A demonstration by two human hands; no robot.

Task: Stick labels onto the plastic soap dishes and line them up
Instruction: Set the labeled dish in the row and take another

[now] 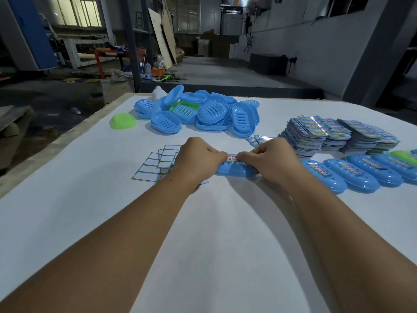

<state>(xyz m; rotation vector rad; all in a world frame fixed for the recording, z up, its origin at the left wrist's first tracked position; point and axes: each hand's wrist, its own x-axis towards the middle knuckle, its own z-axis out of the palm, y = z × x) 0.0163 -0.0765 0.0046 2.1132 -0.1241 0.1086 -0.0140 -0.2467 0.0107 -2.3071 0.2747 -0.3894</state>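
A blue soap dish (234, 170) lies on the white table (203, 222) between my hands. A printed label (232, 157) sits on its top. My left hand (198, 159) pinches the label's left end with curled fingers, and my right hand (273, 159) pinches its right end while its fingers curl round the dish. To the right, a row of labelled blue dishes (352, 177) lies side by side, with a green one (404, 155) at the far end.
A heap of unlabelled blue dishes (203, 114) sits at the back, with a green dish (123, 121) to its left. Stacks of label sheets (334, 134) stand at the right. Empty backing papers (158, 161) lie left of my left hand.
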